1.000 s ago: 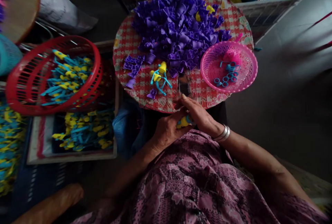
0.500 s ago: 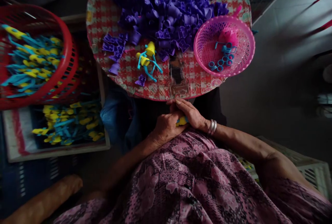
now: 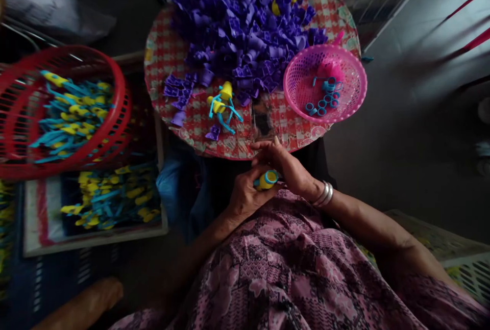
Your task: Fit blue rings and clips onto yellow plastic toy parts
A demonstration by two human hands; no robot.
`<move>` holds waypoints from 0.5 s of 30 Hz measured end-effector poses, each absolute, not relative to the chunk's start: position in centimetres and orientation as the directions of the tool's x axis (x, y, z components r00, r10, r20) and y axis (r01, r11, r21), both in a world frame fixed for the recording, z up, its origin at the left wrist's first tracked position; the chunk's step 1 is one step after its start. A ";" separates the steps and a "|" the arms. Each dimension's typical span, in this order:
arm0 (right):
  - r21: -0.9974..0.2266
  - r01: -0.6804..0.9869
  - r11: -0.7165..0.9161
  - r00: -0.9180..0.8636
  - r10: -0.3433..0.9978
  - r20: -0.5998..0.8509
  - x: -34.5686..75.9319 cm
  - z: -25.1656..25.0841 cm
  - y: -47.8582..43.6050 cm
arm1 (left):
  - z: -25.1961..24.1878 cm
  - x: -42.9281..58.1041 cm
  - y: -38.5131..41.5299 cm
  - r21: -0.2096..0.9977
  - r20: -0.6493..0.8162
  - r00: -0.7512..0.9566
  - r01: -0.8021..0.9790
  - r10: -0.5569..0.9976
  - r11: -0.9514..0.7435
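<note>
My left hand (image 3: 247, 192) is wrapped round a yellow piece with a blue ring (image 3: 268, 179), its round end facing up, just off the table's near edge. Beside it, my right hand (image 3: 289, 167) has its fingers apart, reaching over the left fingers toward the table edge; nothing shows in its grip. Yellow and blue pieces (image 3: 219, 105) lie on the checked round table (image 3: 245, 144). Behind them is a large heap of purple parts (image 3: 245, 29). A pink basket (image 3: 360, 85) on the table's right holds small blue rings (image 3: 322, 101).
On the left, a red basket (image 3: 124, 98) holds yellow and blue pieces, and a crate (image 3: 115, 239) below it holds more. A person's bare limb (image 3: 88, 304) shows at lower left. A white crate (image 3: 383, 1) stands behind the table; another (image 3: 469, 263) is at lower right.
My right hand has lifted and opened away from my left, exposing the yellow and blue piece. The camera view has shifted, so the table and baskets appear slightly lower.
</note>
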State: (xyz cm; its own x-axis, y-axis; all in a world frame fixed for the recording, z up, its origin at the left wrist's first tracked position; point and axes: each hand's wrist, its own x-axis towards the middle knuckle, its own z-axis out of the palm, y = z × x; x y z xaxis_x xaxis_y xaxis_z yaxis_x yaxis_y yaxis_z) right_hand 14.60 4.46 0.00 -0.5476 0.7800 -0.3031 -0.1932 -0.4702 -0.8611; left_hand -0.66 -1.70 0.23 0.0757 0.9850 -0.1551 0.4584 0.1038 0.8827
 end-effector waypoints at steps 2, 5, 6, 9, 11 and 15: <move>-0.870 -0.211 -0.445 -0.520 0.805 -0.285 15.0 0.9 4.7 | 1.2 -0.6 -1.2 0.924 -0.191 -0.011 0.335 0.982 0.183; -0.934 -0.179 -0.308 -0.440 0.875 -0.204 15.1 1.4 4.0 | 2.1 -0.5 -0.8 0.936 -0.232 -0.107 0.247 0.967 0.252; -0.962 -0.154 -0.228 -0.401 0.904 -0.150 15.1 1.5 3.7 | 2.2 -0.5 -0.8 0.933 -0.240 -0.130 0.245 0.962 0.265; -0.993 0.049 0.108 -0.293 0.952 0.089 14.8 1.7 3.1 | 1.6 -0.3 -1.0 0.914 -0.221 -0.166 0.308 0.961 0.263; -0.915 0.252 0.314 -0.312 0.922 0.230 14.6 2.1 3.3 | 0.7 -0.2 -1.3 0.905 -0.178 -0.159 0.362 0.971 0.225; -0.672 0.486 0.559 -0.456 0.818 0.350 14.5 2.8 4.1 | -1.9 -0.3 -1.8 0.898 -0.086 -0.120 0.421 0.989 0.129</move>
